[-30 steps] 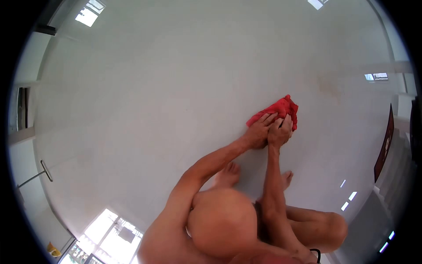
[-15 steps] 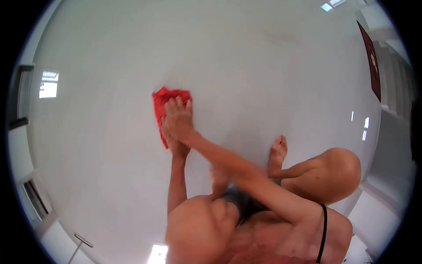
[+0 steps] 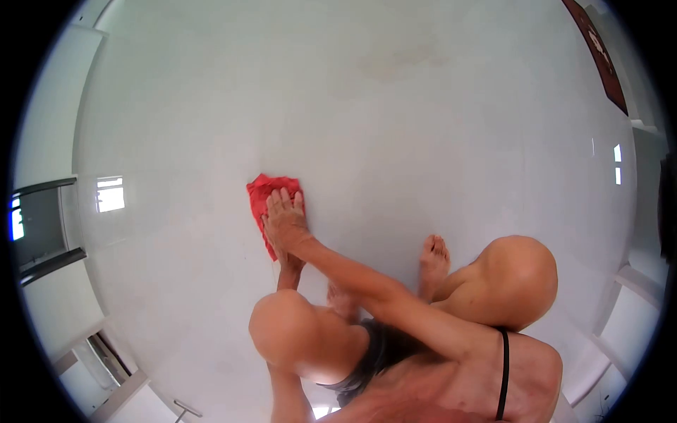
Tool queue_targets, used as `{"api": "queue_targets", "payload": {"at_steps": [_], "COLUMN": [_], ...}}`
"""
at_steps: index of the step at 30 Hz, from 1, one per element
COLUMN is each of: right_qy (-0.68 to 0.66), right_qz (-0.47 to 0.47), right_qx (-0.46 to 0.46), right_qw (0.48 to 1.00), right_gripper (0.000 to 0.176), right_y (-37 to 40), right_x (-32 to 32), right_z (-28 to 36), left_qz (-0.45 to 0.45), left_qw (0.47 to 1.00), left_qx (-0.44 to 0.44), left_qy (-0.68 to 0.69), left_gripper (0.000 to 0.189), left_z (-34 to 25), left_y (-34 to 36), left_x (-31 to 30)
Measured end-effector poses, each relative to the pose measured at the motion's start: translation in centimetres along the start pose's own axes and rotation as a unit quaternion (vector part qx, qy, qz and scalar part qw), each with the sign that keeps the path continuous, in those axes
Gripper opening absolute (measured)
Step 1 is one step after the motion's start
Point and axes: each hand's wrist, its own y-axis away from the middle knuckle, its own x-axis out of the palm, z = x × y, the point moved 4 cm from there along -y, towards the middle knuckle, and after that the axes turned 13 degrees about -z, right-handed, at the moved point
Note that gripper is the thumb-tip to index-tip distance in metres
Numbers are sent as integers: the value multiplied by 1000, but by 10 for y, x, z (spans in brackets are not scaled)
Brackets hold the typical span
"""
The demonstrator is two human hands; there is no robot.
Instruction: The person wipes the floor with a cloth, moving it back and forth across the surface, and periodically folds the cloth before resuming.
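Note:
A crumpled red cloth (image 3: 259, 192) lies spread on the glossy pale floor (image 3: 352, 155), left of the middle of the view. On top of it, my right hand (image 3: 286, 218) presses down flat, with its fingers stretched out and slightly apart. Beneath and just behind it rests my left hand (image 3: 291, 262), mostly covered by the right one. The bit of its fingers that shows lies flat along the cloth's left side. My right forearm crosses in front of my body, and my left forearm passes behind my bent left knee (image 3: 285, 328).
My bare feet are on the floor, the right foot (image 3: 433, 264) ahead of my body. A faint brownish smear (image 3: 405, 63) marks the floor further off. White cabinets (image 3: 53, 303) with a dark-framed appliance (image 3: 46, 225) line the left side. A dark red mat (image 3: 599, 56) lies at upper right.
The view has turned, so the left side sits lower and the mat higher. Both hands stay on the cloth, which appears lower in view. My left knee has come up in front of my left forearm.

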Motion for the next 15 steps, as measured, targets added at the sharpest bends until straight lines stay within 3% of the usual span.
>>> {"api": "queue_targets", "payload": {"at_steps": [3,6,12,15], "right_qy": [11,-37,-29,-69], "right_qz": [-27,-213,-266,-261], "right_qx": [90,212,446,497], "right_qw": [995,953,854,825], "right_gripper": [61,57,50,49], "right_y": [-1,11,8,20], "right_x": [-39,-32,-31,-40], "right_z": [-18,-27,-58,-59], "left_qz": [32,62,125,147], "left_qw": [998,993,976,967], "left_qx": [42,90,160,187], "left_qy": [20,38,74,89], "left_gripper": [68,68,68,68], "left_z": [-13,-13,-26,-30], "left_y": [-11,-19,-23,-21], "left_x": [2,2,16,21]}}
